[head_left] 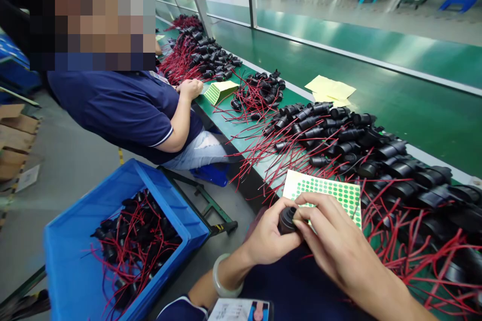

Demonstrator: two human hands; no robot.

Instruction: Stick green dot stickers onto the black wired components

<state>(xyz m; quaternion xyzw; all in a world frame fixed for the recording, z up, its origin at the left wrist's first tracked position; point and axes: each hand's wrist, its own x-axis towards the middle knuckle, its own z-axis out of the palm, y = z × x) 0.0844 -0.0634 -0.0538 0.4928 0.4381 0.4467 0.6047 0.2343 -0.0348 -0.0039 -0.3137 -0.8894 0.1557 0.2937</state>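
Left hand (269,233) grips a black part (286,219) at its fingertips; right hand (335,246) pinches closed on the part's top face, apparently pressing on a sticker; sticker sheet (327,191) just beyond; next likely calls for another dot; worktop (414,105) parts pile (376,150) farther.

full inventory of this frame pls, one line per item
black part: one, black, held between both hands
sticker sheet: one, green dots, bench edge by the hands
wired parts: many, black with red leads, heaped along the bench
blue bin: one, holds more wired parts, floor left
yellow sheets: a few, on the green belt
co-worker: one, dark blue shirt, seated left
left hand: grips the part
right hand: fingers on the part's top
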